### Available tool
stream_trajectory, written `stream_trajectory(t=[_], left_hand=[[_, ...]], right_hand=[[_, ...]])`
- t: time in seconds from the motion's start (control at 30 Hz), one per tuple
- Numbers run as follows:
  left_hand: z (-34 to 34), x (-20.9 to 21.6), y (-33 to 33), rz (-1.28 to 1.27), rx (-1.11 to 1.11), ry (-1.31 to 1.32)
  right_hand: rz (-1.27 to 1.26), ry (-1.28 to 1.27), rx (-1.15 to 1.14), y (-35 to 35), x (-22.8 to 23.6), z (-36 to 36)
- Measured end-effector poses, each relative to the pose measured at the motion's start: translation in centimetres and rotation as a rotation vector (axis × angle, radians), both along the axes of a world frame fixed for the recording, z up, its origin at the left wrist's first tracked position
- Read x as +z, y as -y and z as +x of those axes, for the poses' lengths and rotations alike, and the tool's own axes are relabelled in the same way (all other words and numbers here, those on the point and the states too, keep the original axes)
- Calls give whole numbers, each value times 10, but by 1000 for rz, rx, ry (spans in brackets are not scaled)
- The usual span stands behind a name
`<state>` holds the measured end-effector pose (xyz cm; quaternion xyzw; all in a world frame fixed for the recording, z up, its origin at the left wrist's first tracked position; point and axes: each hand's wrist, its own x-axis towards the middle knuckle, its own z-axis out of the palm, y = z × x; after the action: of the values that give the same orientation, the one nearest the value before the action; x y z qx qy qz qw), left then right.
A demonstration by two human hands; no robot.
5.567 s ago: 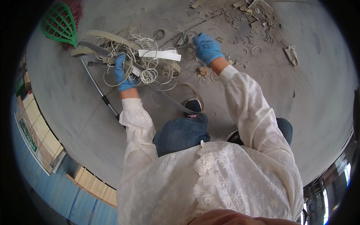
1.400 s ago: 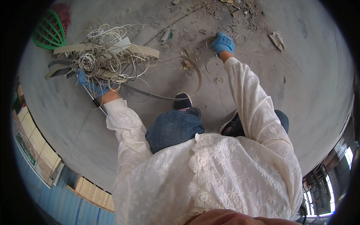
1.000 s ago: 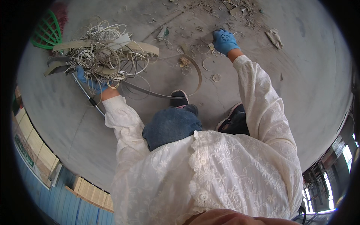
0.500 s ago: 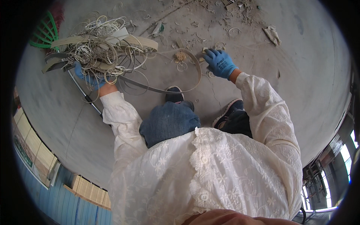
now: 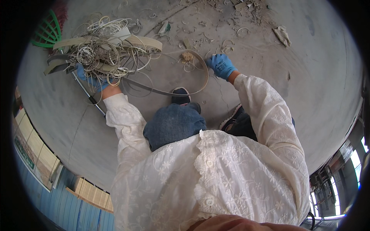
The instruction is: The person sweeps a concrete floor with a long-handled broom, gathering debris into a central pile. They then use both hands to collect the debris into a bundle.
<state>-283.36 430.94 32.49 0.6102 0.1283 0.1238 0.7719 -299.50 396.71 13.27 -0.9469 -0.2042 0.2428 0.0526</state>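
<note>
My left hand (image 5: 93,80), in a blue glove, is closed under a tangled bundle of thin strip offcuts (image 5: 101,54), pale, grey and brown. Wider flat bands run through the bundle, and one long band (image 5: 201,81) loops out to the right across the floor. At the right edge of that loop is my right hand (image 5: 221,66), also gloved in blue, with its fingers curled in. What its fingers hold is hidden. A small tan clump of shavings (image 5: 187,57) lies inside the loop, left of this hand.
A green plastic rake or broom head (image 5: 49,32) lies at the far left, and a metal pole (image 5: 83,89) runs beneath the bundle. Scraps and dust (image 5: 246,17) litter the far floor. A crumpled pale cloth-like piece (image 5: 282,36) lies far right. My shoes (image 5: 180,96) stand close by.
My right hand has drawn slightly left and nearer, its fingers curling in. The small tan pieces at its fingertips no longer show on the floor. My left hand and the bundle have hardly moved.
</note>
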Motion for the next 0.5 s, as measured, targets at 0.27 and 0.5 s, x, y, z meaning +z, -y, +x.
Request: stream_trajectory(t=[0.27, 0.5], left_hand=[[0, -4, -2, 111, 40, -1], [-1, -21, -18, -363, 59, -16]], right_hand=[[427, 108, -717, -8, 5, 58], [64, 4, -632, -78, 14, 95]])
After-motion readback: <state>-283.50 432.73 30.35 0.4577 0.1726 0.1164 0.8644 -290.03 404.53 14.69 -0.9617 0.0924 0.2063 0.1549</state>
